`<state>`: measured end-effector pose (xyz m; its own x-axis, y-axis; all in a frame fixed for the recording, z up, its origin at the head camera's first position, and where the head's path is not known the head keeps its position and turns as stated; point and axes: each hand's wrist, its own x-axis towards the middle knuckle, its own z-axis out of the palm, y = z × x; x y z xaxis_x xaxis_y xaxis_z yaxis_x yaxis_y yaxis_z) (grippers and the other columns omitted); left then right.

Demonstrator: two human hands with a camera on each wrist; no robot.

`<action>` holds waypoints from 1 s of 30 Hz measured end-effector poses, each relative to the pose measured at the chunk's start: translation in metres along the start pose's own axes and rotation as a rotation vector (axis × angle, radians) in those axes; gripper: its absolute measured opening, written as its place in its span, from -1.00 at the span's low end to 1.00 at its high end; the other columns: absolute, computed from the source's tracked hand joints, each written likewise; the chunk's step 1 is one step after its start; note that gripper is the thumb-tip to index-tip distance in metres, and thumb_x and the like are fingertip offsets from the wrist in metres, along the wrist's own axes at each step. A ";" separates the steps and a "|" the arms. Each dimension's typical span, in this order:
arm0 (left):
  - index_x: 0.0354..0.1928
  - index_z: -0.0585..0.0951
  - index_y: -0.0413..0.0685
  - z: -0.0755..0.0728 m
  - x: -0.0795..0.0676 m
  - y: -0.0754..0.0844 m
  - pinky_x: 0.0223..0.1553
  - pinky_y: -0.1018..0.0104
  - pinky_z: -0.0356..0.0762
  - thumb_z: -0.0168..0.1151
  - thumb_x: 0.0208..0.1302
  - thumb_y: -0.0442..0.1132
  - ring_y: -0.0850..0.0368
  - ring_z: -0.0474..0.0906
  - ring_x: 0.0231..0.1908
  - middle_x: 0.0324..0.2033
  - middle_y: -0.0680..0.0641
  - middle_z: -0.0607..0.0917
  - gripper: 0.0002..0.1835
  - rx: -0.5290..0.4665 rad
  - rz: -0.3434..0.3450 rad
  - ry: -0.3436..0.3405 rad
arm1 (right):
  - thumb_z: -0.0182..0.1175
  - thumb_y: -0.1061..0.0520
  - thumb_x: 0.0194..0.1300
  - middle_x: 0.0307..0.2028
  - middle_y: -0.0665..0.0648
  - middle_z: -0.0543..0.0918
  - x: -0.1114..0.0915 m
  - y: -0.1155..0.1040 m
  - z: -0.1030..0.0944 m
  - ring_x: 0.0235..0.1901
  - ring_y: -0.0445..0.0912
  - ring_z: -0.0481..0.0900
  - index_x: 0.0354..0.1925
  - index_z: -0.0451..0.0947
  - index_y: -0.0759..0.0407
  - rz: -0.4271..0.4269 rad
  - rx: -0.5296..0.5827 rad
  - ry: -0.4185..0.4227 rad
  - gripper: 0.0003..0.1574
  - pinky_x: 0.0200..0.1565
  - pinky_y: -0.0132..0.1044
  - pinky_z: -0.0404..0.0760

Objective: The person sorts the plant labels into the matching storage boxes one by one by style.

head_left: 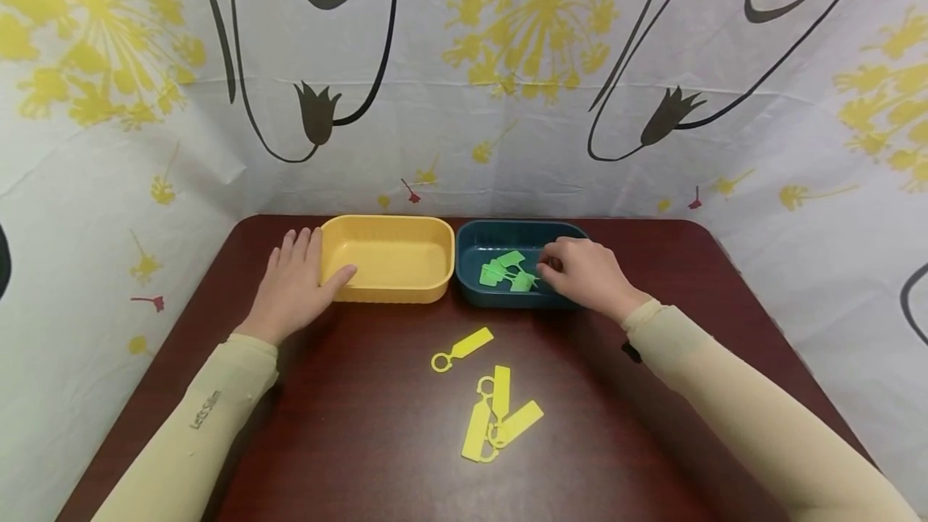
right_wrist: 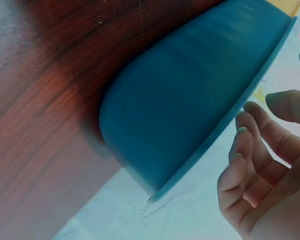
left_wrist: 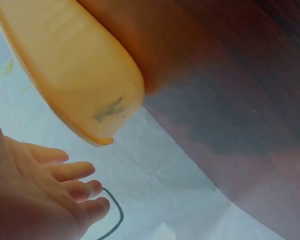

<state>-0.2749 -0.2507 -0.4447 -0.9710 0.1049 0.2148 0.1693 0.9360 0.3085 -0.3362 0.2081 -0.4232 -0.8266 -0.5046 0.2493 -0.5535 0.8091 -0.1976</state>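
Observation:
My left hand (head_left: 293, 288) lies at the left end of a yellow plastic bin (head_left: 395, 295), fingers straight and thumb reaching over its near corner. Nothing is held in it. Over the right part of a dark teal bin (head_left: 482, 296) hovers my right hand (head_left: 590, 272), its fingers loosely bent. In the right wrist view the thumb (right_wrist: 289, 106) stands apart from the fingers, with nothing between them. Several green plastic tags (head_left: 490, 275) lie in the teal bin, just left of the right fingertips. Bare floor shows inside the yellow bin.
On the dark red wooden table (head_left: 348, 425), a yellow ring tag (head_left: 473, 342) lies in front of the bins. Several more yellow tags (head_left: 474, 429) overlap in a pile nearer me. A patterned white cloth (head_left: 435, 127) hangs behind the table and along both sides.

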 end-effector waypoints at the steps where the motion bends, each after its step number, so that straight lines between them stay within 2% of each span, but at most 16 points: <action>1: 0.54 -0.01 -0.38 -0.001 0.000 0.001 0.41 -0.33 -0.19 -0.14 0.39 0.46 -0.42 -0.14 0.49 0.49 -0.45 0.06 0.09 -0.001 0.006 0.010 | 0.28 0.01 0.36 -0.39 -0.08 0.58 -0.003 0.000 -0.002 -0.48 -0.17 0.48 -0.23 0.74 -0.05 -0.003 0.003 0.012 -0.88 -0.46 -0.19 0.53; 8: 0.52 0.10 -0.36 -0.005 -0.003 0.013 0.41 -0.30 -0.08 -0.06 0.41 0.39 -0.39 -0.07 0.48 0.48 -0.38 0.16 0.02 0.008 0.043 0.075 | 0.30 0.01 0.35 -0.38 -0.10 0.57 -0.021 0.002 -0.010 -0.39 -0.18 0.47 -0.21 0.74 -0.03 -0.017 -0.002 0.079 -0.87 -0.41 -0.19 0.54; 14: 0.45 0.27 -0.38 -0.010 -0.009 0.029 0.42 -0.20 0.04 0.05 0.46 0.21 -0.37 0.04 0.46 0.43 -0.38 0.26 -0.16 0.039 0.102 0.137 | 0.32 -0.01 0.34 -0.32 -0.06 0.58 -0.031 0.008 -0.015 -0.28 -0.13 0.45 -0.15 0.76 0.00 0.019 -0.016 0.120 -0.81 -0.39 -0.16 0.54; 18: 0.35 0.42 -0.37 -0.012 -0.014 0.039 0.36 -0.19 0.19 0.13 0.45 0.09 -0.36 0.19 0.40 0.35 -0.37 0.40 -0.30 0.062 0.185 0.226 | 0.32 -0.01 0.33 -0.26 0.02 0.60 -0.035 0.014 -0.017 -0.21 -0.05 0.46 -0.04 0.75 0.07 0.041 -0.015 0.131 -0.70 -0.32 -0.10 0.53; 25: 0.13 0.62 -0.30 -0.013 -0.024 0.053 0.13 -0.23 0.48 0.24 0.36 -0.04 -0.31 0.43 0.26 0.12 -0.30 0.62 -0.51 0.077 0.340 0.405 | 0.34 -0.01 0.32 -0.06 0.14 0.58 -0.039 0.025 -0.016 -0.03 0.06 0.43 0.14 0.65 0.18 0.062 -0.002 0.119 -0.51 -0.12 0.06 0.54; 30: 0.02 0.68 -0.29 -0.014 -0.030 0.063 -0.04 -0.20 0.58 0.29 0.31 -0.10 -0.26 0.55 0.11 -0.03 -0.27 0.70 -0.60 0.071 0.430 0.473 | 0.35 -0.03 0.31 0.10 0.21 0.51 -0.041 0.032 -0.014 0.11 0.13 0.39 0.25 0.56 0.24 0.078 0.011 0.092 -0.37 0.00 0.17 0.48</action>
<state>-0.2327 -0.1992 -0.4183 -0.6368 0.3318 0.6960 0.5002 0.8647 0.0454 -0.3183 0.2595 -0.4263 -0.8546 -0.4102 0.3184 -0.4895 0.8411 -0.2301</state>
